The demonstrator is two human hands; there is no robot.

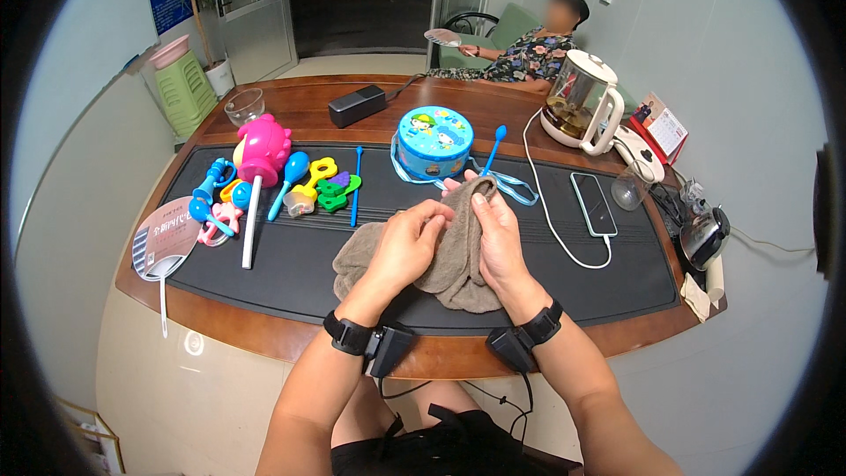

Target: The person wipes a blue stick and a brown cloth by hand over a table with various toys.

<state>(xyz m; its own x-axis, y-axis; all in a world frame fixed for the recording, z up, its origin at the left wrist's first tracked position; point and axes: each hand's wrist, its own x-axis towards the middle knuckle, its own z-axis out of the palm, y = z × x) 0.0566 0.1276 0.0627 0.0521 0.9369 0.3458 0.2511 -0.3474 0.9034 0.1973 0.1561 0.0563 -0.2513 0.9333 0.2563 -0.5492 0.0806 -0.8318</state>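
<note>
A grey-brown cloth (456, 271) lies bunched in front of me, its right part lifted. My right hand (496, 231) grips the raised fold between thumb and fingers. Against the left side of that fold rests my left hand (413, 238), fingers curled; whether it pinches the cloth is hard to tell. Just beyond are a blue toy drum (434, 145) with a ribbon strap and a blue drumstick (494, 151). A second blue stick (357, 186) lies to the left, beside a green toy (337, 192), a yellow flower-shaped rattle (312, 186) and a blue maraca (289, 184).
Farther left are a pink toy hammer (263, 155) and a hand fan (165, 238). A charging phone (593, 205), an upturned glass (629, 186) and a glass kettle (575, 109) stand or lie at right. A person (538, 56) sits beyond the desk.
</note>
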